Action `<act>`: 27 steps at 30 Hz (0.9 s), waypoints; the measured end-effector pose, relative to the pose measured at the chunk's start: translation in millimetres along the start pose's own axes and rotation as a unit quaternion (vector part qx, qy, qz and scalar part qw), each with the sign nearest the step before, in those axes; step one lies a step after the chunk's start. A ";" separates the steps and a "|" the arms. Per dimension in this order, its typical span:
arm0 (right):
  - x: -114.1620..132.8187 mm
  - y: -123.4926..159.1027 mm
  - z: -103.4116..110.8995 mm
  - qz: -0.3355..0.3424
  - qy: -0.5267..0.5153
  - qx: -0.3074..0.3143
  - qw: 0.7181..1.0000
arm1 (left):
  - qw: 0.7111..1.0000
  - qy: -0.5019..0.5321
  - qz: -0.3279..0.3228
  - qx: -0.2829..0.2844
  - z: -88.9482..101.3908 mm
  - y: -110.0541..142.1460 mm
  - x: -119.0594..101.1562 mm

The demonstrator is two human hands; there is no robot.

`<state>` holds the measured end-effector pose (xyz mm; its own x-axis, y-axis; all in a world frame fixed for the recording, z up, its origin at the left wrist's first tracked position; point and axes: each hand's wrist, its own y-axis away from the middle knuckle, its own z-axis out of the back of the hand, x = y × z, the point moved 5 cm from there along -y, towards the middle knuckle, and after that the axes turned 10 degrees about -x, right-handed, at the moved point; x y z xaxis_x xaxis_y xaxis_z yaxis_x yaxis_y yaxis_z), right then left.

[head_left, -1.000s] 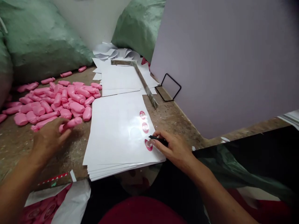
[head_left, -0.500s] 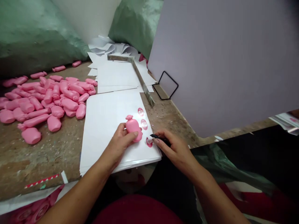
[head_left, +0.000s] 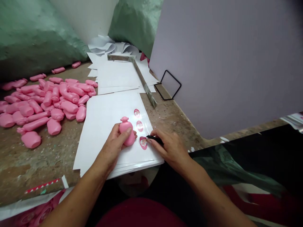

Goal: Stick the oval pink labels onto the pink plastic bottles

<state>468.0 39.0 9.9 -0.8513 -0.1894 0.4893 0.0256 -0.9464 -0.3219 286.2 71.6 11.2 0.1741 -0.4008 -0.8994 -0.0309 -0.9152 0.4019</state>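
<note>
Table: brown and worn table [head_left: 56, 160], with green bags [head_left: 35, 41] behind, far beyond the left hand.
Left hand: the left hand [head_left: 113, 142] is closed around one pink bottle [head_left: 125, 126], thumb on its front; the bottle is tilted a little, cap end away from the person.
Right hand: the right hand [head_left: 169, 145] pinches a slim black tool [head_left: 156, 139]; its tip is at the edge of the nearest sticker [head_left: 143, 142], but touching I cannot tell.
Paper: white sheets [head_left: 104, 123] lie under the left hand; three oval stickers stand in a row between the two hands and beyond.
Pile: many pink bottles [head_left: 52, 101] lie to the left of the left hand.
Bar: an angled bar [head_left: 143, 78] lies beyond both hands.
</note>
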 end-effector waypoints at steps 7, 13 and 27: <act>4.5 -8.6 9.0 -0.155 -0.247 -0.005 0.956 | 1.000 -0.002 0.015 0.015 0.9 -0.3 3.3; 13.6 -2.7 28.6 -0.242 -0.399 -0.040 0.883 | 1.000 -0.006 0.000 0.017 0.5 4.9 0.9; 57.7 6.4 22.7 -0.137 -0.281 0.036 0.949 | 0.962 0.188 0.148 0.131 -5.7 60.7 5.9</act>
<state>430.9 16.1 54.5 -0.4176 -0.0250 0.9083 -0.1033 -0.9918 -0.0748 290.9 14.0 31.3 0.4625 -0.6465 -0.6067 -0.3726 -0.7627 0.5287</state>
